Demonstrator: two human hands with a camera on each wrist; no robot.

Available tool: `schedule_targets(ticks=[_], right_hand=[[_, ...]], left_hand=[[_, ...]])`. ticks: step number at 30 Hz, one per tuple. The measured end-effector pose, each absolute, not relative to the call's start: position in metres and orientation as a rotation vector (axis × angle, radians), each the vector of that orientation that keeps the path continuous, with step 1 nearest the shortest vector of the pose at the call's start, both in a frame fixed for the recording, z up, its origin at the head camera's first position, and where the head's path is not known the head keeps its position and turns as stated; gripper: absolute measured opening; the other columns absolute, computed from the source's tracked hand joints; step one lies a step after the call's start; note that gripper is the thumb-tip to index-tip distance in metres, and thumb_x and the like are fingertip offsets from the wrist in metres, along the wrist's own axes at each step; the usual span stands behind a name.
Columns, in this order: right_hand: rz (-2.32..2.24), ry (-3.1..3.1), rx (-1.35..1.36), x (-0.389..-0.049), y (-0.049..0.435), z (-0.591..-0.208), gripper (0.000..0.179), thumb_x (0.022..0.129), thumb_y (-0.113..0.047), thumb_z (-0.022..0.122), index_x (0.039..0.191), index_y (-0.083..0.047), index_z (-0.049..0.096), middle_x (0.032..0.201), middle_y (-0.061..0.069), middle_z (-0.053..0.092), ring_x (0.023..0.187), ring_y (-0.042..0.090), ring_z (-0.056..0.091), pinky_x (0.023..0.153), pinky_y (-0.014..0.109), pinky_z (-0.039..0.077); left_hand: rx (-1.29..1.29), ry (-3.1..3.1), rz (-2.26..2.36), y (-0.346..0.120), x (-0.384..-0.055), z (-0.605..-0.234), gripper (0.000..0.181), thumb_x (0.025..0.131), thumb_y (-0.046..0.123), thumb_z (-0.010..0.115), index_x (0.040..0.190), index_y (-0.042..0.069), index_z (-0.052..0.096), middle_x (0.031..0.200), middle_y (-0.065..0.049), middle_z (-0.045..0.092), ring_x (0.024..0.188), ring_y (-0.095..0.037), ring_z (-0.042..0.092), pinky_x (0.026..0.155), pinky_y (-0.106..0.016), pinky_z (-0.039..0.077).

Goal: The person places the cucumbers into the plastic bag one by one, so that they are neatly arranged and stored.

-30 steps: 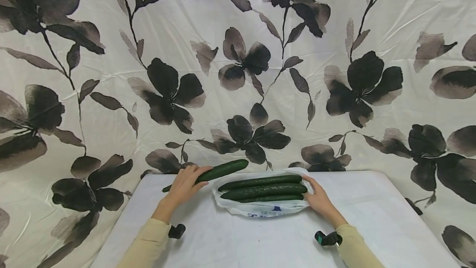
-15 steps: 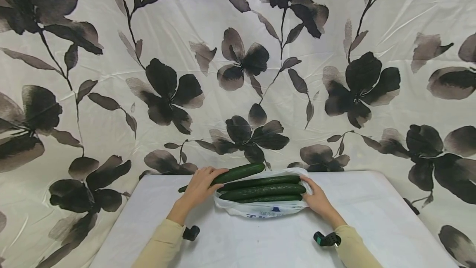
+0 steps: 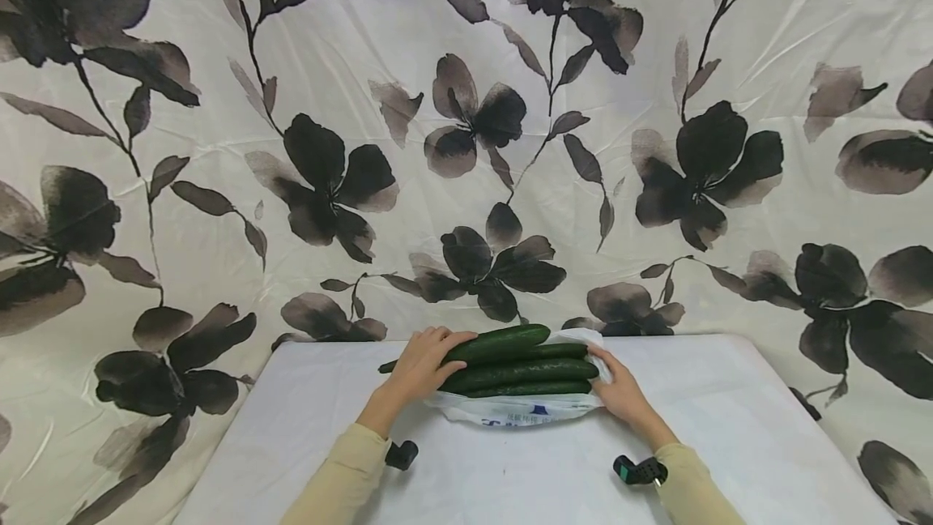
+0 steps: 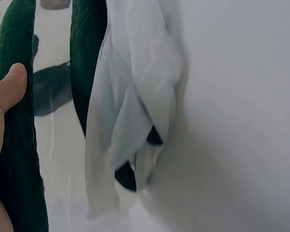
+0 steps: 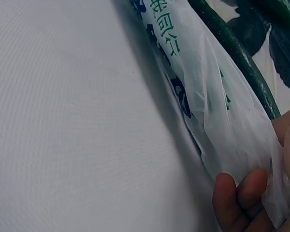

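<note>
My left hand (image 3: 419,367) grips a dark green cucumber (image 3: 513,337) near its middle. In the left wrist view the thumb (image 4: 17,79) lies along this cucumber (image 4: 19,140). It is above the back side of a white plastic bag (image 3: 521,413) and overlaps the bag in the head view. Three more cucumbers (image 3: 525,373) lie side by side in the bag's opening. At the bag's right end, my right hand (image 3: 623,389) holds the plastic. In the right wrist view its fingers (image 5: 251,191) curl round the bag's end (image 5: 232,130), beside a cucumber's tip (image 5: 268,99).
All this is on a white-covered table (image 3: 525,476), whose far edge runs just behind the bag. A floral cloth (image 3: 481,120) hangs behind. Black wrist cameras (image 3: 402,454) are worn on both wrists, over long yellowish sleeves (image 3: 342,468).
My left hand has moved right with its cucumber, from left of the bag to over the bag's back side. The right hand and the bag have stayed almost where they were.
</note>
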State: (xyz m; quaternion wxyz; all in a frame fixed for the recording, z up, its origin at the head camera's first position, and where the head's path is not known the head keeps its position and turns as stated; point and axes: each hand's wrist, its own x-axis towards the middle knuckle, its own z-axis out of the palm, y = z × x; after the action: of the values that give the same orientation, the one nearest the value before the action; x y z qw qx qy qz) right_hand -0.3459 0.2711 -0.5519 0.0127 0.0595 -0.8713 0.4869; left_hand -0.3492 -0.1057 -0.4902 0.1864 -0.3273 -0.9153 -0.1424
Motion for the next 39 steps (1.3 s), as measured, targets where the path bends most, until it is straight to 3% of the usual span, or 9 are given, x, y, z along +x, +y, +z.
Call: schedule_targets(ticks=[14, 39], right_hand=[[1.521, -2.694, 0.181, -0.348, 0.272, -0.555, 0.065, 0.082, 0.007, 0.05, 0.145, -0.005, 0.041, 0.152, 0.023, 0.03, 0.141, 0.043, 0.018, 0.111, 0.059, 0.015], [1.501, -2.703, 0.145, -0.345, 0.271, -0.557, 0.062, 0.085, 0.004, 0.051, 0.145, -0.005, 0.04, 0.152, 0.023, 0.031, 0.14, 0.043, 0.021, 0.11, 0.059, 0.018]], left_hand=[[-0.942, -2.574, -0.385, -0.075, -0.355, -0.493, 0.052, 0.094, 0.039, 0.062, 0.143, 0.034, 0.046, 0.108, 0.004, 0.057, 0.098, -0.018, 0.053, 0.083, -0.039, 0.042], [-1.017, -2.619, -0.459, -0.029, -0.365, -0.496, 0.052, 0.095, 0.037, 0.063, 0.143, 0.031, 0.047, 0.116, 0.002, 0.059, 0.105, -0.019, 0.054, 0.086, -0.04, 0.043]])
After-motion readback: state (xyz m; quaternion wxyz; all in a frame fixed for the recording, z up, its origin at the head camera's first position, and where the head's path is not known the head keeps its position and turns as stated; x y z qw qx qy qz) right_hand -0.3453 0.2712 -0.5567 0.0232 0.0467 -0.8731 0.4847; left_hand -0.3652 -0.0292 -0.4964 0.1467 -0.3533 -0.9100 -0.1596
